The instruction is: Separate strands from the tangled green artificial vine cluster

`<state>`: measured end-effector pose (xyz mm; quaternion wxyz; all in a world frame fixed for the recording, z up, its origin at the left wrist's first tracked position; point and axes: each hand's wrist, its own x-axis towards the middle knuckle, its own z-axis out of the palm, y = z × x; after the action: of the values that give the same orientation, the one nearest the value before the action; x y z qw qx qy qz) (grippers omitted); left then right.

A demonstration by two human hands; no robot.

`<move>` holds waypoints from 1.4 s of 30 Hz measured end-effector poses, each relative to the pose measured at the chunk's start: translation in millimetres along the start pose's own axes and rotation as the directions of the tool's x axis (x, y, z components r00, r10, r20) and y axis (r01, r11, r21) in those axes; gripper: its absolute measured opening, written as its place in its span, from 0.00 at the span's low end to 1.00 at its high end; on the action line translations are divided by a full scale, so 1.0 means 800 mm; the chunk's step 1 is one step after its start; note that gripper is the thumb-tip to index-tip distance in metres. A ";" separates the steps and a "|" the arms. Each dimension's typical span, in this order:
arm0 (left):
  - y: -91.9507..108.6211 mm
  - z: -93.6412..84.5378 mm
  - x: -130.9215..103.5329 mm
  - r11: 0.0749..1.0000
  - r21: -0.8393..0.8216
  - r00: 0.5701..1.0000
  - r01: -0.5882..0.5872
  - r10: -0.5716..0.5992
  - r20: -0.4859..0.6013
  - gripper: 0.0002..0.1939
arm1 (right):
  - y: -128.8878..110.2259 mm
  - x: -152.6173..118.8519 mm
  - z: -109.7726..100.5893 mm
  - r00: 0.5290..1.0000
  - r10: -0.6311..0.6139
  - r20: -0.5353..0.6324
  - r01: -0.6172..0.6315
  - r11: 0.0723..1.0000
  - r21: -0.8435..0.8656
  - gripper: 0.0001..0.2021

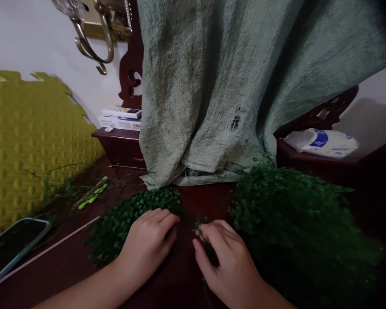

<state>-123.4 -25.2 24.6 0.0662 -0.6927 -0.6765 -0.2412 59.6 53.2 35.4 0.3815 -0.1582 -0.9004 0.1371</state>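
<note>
My left hand (151, 236) rests at the right edge of a smaller heap of green leafy sprigs (116, 227). Its fingers are curled in together, and whatever lies under them is hidden. My right hand (227, 257) has thumb and forefinger drawn close on a thin green sprig (198, 227), whose stem trails down below the fingers. Beside that hand, on the right, spreads a larger, bushy pile of the same greenery (302, 227), partly blurred and dark. Both hands are low over a dark red wooden table (199, 197).
A grey-green woven sack (212, 86) hangs down behind the heaps. At left lie a phone (16, 244), a pale cable (61, 240), a yellow-green handled tool (93, 195) and loose stems. Small boxes (120, 120) and a tissue pack (330, 143) sit on ledges. A yellow foam mat (35, 141) leans left.
</note>
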 end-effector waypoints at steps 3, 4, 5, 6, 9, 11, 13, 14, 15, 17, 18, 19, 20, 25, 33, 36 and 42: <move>-0.002 0.000 0.000 0.998 0.062 0.999 -0.020 0.018 0.031 0.08 | 0.000 0.000 0.000 0.999 -0.026 -0.023 0.025 1.000 -0.014 0.06; -0.002 0.000 0.000 0.997 0.070 0.999 -0.018 0.015 0.045 0.08 | 0.000 0.000 0.000 0.999 -0.035 -0.032 0.035 0.999 -0.017 0.06; -0.002 0.000 0.000 0.998 0.069 0.998 -0.013 0.010 0.057 0.09 | 0.000 0.001 0.000 0.998 -0.043 -0.041 0.042 0.999 -0.020 0.06; -0.002 0.000 0.000 0.998 0.058 0.998 -0.004 0.001 0.064 0.09 | 0.000 0.001 0.000 0.998 -0.048 -0.047 0.047 0.999 -0.022 0.06; 0.000 0.000 0.000 0.999 -0.036 0.998 0.023 -0.021 0.060 0.10 | 0.000 0.000 0.000 0.996 -0.061 -0.069 0.059 0.998 -0.032 0.07; 0.004 -0.001 -0.001 0.992 -0.126 0.999 0.010 -0.004 0.051 0.12 | -0.001 0.001 0.000 0.994 -0.077 -0.078 0.074 0.997 -0.032 0.07; 0.009 -0.003 -0.001 0.979 -0.204 0.998 -0.028 0.038 0.043 0.14 | -0.002 0.001 -0.001 0.993 -0.097 -0.073 0.096 0.995 -0.014 0.07; 0.011 -0.004 -0.001 0.972 -0.230 0.997 -0.049 0.060 0.039 0.14 | -0.003 0.002 -0.002 0.992 -0.110 -0.064 0.110 0.994 0.000 0.07; 0.014 -0.006 -0.001 0.968 -0.245 0.996 -0.062 0.074 0.040 0.13 | -0.003 0.002 -0.002 0.991 -0.123 -0.051 0.124 0.992 0.012 0.07; 0.017 -0.008 -0.002 0.967 -0.247 0.996 -0.056 0.072 0.058 0.07 | -0.005 0.003 -0.004 0.987 -0.161 -0.029 0.162 0.986 0.031 0.08; 0.019 -0.008 -0.002 0.969 -0.243 0.996 -0.042 0.061 0.073 0.07 | -0.005 0.004 -0.005 0.983 -0.182 -0.020 0.182 0.983 0.037 0.08; 0.020 -0.009 -0.002 0.971 -0.239 0.995 -0.025 0.047 0.089 0.10 | -0.006 0.004 -0.006 0.979 -0.203 -0.010 0.204 0.978 0.041 0.09; 0.020 -0.009 -0.003 0.970 -0.243 0.994 -0.012 0.039 0.107 0.12 | -0.006 0.004 -0.007 0.975 -0.224 0.001 0.224 0.974 0.043 0.10; 0.023 -0.002 -0.005 0.922 -0.387 0.985 -0.013 0.077 0.152 0.11 | -0.007 0.005 -0.010 0.963 -0.254 0.095 0.248 0.966 0.069 0.13; 0.021 0.005 -0.008 0.921 -0.389 0.984 -0.030 0.096 0.151 0.09 | -0.012 0.005 -0.008 0.927 -0.310 0.210 0.291 0.950 0.115 0.18; 0.021 0.003 -0.008 0.922 -0.385 0.984 -0.026 0.091 0.152 0.08 | -0.013 0.004 -0.007 0.919 -0.329 0.218 0.322 0.944 0.069 0.21; 0.021 0.003 -0.007 0.927 -0.375 0.983 -0.003 0.072 0.168 0.08 | -0.012 0.001 -0.006 0.911 -0.333 0.243 0.327 0.943 0.066 0.20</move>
<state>-106.4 -30.9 24.3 -0.1230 -0.7243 -0.6081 -0.3007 60.9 45.5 42.2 0.2843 0.0190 -0.9533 0.1004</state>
